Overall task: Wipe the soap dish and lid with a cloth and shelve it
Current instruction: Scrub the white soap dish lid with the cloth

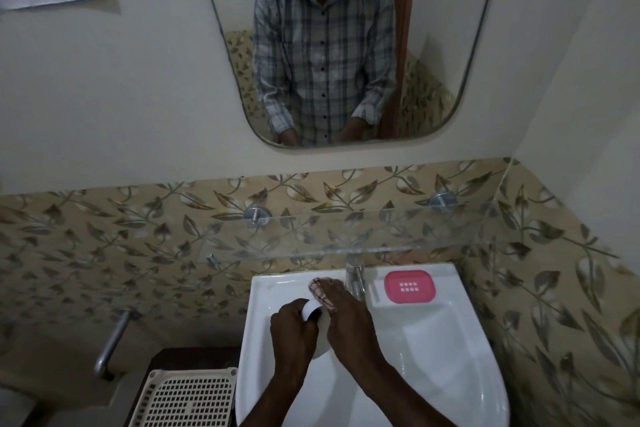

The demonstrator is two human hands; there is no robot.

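Over the white sink basin (433, 357), my left hand (292, 329) grips a white lid (309, 308), most of it hidden by my fingers. My right hand (349, 319) presses a pale patterned cloth (320, 288) against the lid. The pink soap dish (409, 286), with slots in its middle, lies apart on the sink's back right ledge, beside the chrome tap (356, 276). A glass shelf (346, 236) hangs on the wall just above the sink.
A mirror (450, 45) above reflects a person in a checked shirt. A cream plastic basket (187, 399) stands at the lower left on a dark stand. A metal pipe (112, 343) sticks out of the left wall. Leaf-patterned tiles (138, 236) cover the wall.
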